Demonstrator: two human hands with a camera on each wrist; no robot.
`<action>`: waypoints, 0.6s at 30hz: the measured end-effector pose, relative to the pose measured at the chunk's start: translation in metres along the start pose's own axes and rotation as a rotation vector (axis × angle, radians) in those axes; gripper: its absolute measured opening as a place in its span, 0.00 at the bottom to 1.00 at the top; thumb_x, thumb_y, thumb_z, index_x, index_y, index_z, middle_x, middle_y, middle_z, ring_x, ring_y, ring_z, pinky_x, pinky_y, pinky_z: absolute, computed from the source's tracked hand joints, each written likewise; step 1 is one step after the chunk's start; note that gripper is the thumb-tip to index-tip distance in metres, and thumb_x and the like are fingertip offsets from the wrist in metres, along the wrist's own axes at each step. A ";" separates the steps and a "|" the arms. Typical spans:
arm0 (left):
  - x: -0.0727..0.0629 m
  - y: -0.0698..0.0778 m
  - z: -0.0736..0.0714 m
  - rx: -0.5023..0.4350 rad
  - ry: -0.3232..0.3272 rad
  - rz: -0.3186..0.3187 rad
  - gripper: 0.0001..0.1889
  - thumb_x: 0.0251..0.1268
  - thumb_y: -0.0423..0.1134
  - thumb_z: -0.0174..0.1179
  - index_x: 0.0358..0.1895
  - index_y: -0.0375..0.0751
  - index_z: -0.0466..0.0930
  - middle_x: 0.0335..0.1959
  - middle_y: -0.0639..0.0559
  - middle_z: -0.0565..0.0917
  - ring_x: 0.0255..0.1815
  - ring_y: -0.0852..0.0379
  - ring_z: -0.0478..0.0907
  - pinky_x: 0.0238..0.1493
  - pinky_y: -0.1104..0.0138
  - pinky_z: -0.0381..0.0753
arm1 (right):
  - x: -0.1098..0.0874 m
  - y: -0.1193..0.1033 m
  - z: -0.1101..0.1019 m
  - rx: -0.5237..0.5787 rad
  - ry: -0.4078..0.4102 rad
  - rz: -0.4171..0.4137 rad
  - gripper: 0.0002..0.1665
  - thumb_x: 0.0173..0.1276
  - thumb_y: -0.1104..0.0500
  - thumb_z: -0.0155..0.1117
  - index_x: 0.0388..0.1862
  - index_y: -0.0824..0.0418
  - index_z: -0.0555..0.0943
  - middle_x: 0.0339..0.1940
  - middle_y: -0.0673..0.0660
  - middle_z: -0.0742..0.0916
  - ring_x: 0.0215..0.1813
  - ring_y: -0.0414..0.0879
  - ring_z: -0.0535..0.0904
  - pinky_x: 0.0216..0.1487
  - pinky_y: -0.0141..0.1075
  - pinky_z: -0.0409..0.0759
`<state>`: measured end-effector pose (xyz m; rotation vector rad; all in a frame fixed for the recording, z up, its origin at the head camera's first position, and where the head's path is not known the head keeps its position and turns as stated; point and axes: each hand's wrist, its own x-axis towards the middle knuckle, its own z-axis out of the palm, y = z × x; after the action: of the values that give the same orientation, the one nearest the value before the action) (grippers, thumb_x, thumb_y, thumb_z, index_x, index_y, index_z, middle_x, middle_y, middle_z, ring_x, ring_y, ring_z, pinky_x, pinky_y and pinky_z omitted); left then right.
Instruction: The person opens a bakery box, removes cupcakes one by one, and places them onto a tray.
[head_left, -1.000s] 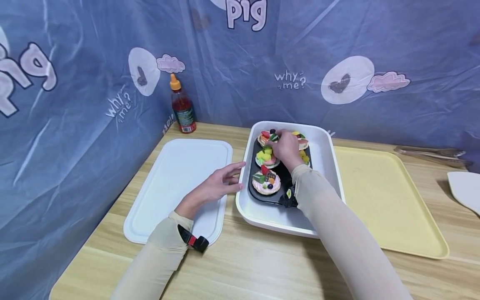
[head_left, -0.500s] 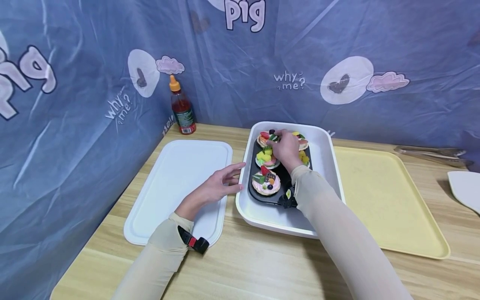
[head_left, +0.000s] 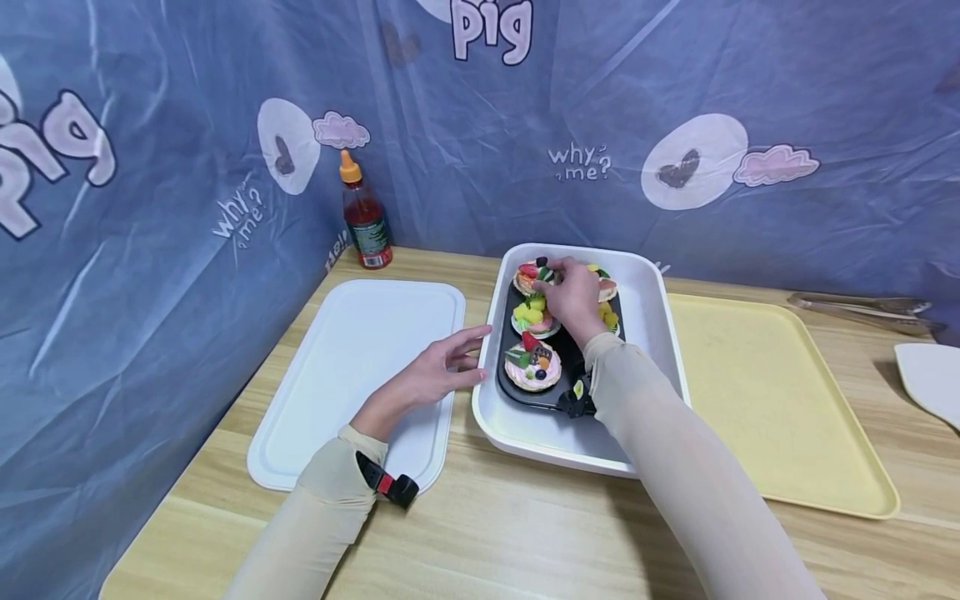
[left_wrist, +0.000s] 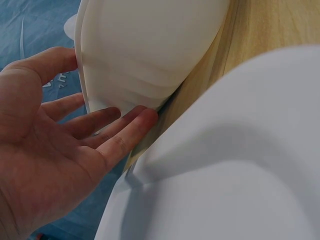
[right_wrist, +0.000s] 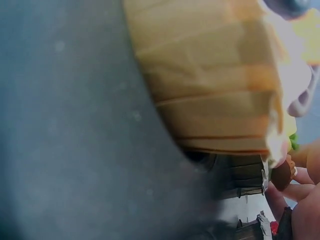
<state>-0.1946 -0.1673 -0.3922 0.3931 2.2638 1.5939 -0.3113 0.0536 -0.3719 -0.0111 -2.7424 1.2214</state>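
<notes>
Covering the back and left, a blue cloth carries white letters, hearts and pink clouds. Before it lies a wooden table. Largest of the things on that, a yellow tray lies flat on the right; a white tub stands just beside it, and a white tray lies flat to the tub's left. Two pale sleeves come in from below. Inside the tub, nearer its left side, sits a black pan.

Above the white tray, the left hand has its fingers spread wide, the thumb touching the tub's left rim. The right hand reaches over the pan, thumb and index finger narrowly apart at the right side of the back-left tart; whether they pinch it, I cannot tell.

A red sauce bottle stands upright behind the white tray, and tongs lie near the yellow tray's back right corner. Five tarts show in the pan: three in the left row, two partly hidden in the right. Smallest are their toppings, including red, green and yellow pieces.
</notes>
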 end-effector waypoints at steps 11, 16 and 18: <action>0.000 0.000 0.000 -0.001 -0.011 0.008 0.37 0.72 0.33 0.61 0.80 0.44 0.56 0.74 0.39 0.71 0.66 0.42 0.77 0.69 0.51 0.74 | 0.000 -0.001 -0.002 0.045 0.047 0.008 0.26 0.68 0.56 0.71 0.62 0.64 0.81 0.53 0.64 0.87 0.55 0.58 0.80 0.60 0.50 0.76; 0.001 -0.001 0.000 -0.001 -0.011 0.009 0.37 0.72 0.33 0.61 0.80 0.44 0.56 0.74 0.39 0.70 0.66 0.42 0.77 0.67 0.52 0.75 | -0.002 -0.001 -0.002 0.061 0.074 0.007 0.25 0.67 0.55 0.72 0.61 0.64 0.82 0.53 0.63 0.88 0.56 0.57 0.81 0.61 0.49 0.75; 0.001 -0.002 0.000 -0.001 -0.008 0.005 0.36 0.72 0.34 0.61 0.80 0.44 0.56 0.74 0.39 0.70 0.66 0.42 0.78 0.67 0.53 0.75 | -0.002 -0.002 -0.003 0.062 0.085 0.008 0.25 0.67 0.55 0.72 0.60 0.64 0.82 0.53 0.63 0.88 0.56 0.57 0.81 0.60 0.49 0.75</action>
<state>-0.1954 -0.1677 -0.3938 0.4042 2.2582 1.5930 -0.3091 0.0544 -0.3692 -0.0652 -2.6342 1.2763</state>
